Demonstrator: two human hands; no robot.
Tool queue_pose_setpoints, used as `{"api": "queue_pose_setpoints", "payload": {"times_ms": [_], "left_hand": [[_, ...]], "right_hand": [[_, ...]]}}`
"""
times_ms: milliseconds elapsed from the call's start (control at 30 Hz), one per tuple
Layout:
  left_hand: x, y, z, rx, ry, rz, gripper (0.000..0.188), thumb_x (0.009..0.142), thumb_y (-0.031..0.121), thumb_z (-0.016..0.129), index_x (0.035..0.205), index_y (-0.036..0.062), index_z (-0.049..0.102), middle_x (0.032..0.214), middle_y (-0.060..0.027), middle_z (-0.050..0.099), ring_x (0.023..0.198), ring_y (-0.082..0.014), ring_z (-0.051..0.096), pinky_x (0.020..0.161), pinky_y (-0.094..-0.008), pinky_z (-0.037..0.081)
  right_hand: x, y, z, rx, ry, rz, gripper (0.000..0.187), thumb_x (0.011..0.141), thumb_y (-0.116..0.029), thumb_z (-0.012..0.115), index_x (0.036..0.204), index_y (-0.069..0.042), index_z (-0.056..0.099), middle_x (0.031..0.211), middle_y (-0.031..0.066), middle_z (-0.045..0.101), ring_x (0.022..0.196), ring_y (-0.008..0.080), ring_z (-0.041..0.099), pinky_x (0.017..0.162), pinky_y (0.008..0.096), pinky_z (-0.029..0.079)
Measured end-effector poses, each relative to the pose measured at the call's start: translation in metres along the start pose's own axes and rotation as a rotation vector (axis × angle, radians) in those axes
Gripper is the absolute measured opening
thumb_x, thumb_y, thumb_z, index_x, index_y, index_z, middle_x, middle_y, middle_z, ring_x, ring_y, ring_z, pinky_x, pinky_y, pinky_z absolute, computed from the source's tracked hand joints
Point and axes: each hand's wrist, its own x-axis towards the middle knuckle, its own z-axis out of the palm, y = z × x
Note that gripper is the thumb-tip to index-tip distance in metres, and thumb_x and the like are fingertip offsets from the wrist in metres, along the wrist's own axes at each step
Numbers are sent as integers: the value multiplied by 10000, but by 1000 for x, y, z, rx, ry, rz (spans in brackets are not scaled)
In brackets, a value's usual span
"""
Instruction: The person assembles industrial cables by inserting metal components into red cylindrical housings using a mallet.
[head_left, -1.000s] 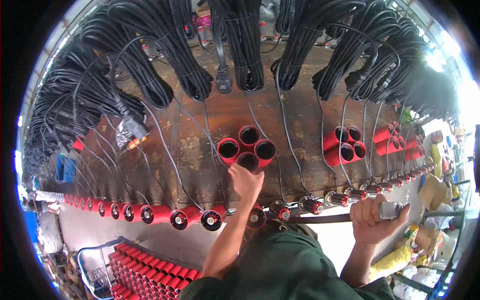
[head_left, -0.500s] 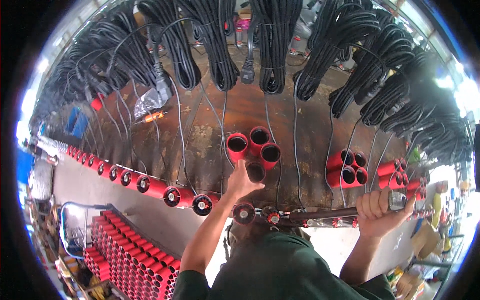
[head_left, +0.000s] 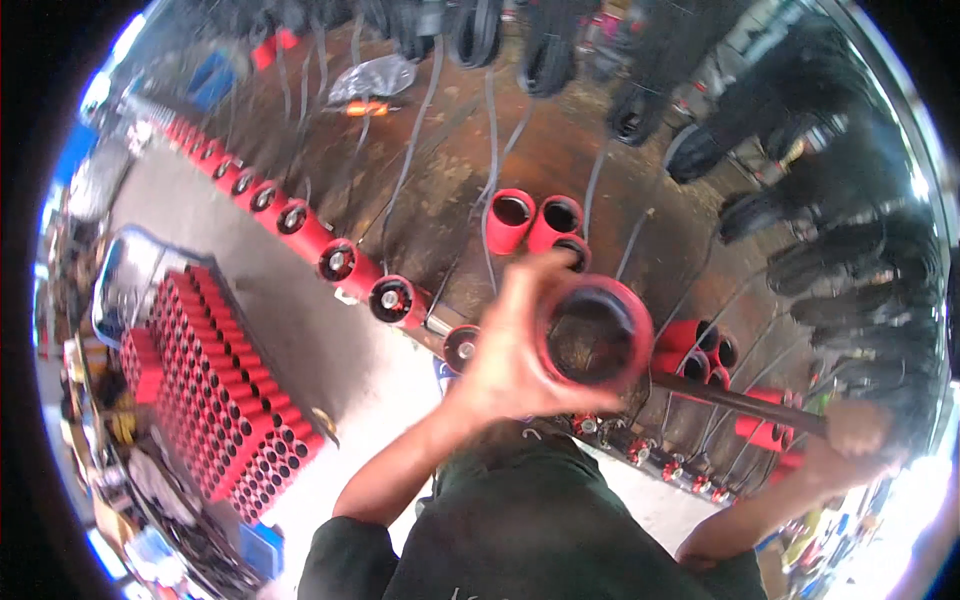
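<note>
My left hand (head_left: 500,350) is wrapped round a red tube (head_left: 648,335) with a dark hollow inside, raised above the table's near edge. The tube's open end faces up at me, and hand and tube are blurred. In my right hand (head_left: 858,432), at the far right, is the end of a long dark rod (head_left: 745,400). The rod points left toward the held tube; whether they touch I cannot tell. Just beyond my left hand, several more red tubes (head_left: 508,215) stand upright on the worn brown table (head_left: 440,150).
Red cylinders with fitted ends (head_left: 395,300) line the table's near edge. Bundled black cables (head_left: 790,90) hang along the far side, their leads crossing the tabletop. More red tubes (head_left: 690,345) sit at right. A large stack of red tubes (head_left: 215,390) stands lower left.
My left hand has lifted the nearest red tube from its group, up and to the right. My right hand has moved farther right with the rod. The whole view has turned and shifted.
</note>
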Motion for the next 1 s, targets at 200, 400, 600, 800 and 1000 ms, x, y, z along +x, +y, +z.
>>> {"api": "queue_pose_setpoints", "payload": {"times_ms": [200,400,600,800,1000], "left_hand": [[-88,1,66,-136,-193,-507,804,577,288,933,1254,23,588,1129,-172,673,1046,-332,679,945,-407,531],[-112,-6,54,121,-184,-362,798,547,263,928,1238,46,593,1163,-148,649,1090,-365,629,961,-444,486],[-108,-10,24,42,-31,-383,816,596,160,953,1287,10,545,1274,-158,600,1216,-329,593,1123,-455,416],[-105,-6,35,-77,13,-577,849,655,169,914,1376,25,491,1245,-125,627,1141,-219,620,1013,-354,475],[-101,-13,41,-119,1,-655,666,732,205,863,1273,26,519,1177,-113,626,1084,-191,623,956,-340,481]], "right_hand": [[34,-58,15,466,-336,219,404,980,-143,469,589,-175,374,490,-40,359,393,57,317,422,209,285],[30,17,76,373,-387,339,351,995,-292,476,678,-146,444,513,-32,421,392,63,376,372,221,326],[13,111,138,243,-666,544,582,919,-630,501,677,-102,458,553,10,459,460,135,456,430,286,354],[-12,155,155,28,-723,840,836,722,-849,576,595,-41,402,593,80,471,556,227,483,563,361,384],[-32,192,147,222,-675,703,559,846,-543,581,682,-19,482,617,62,438,603,189,437,587,362,370]]}}
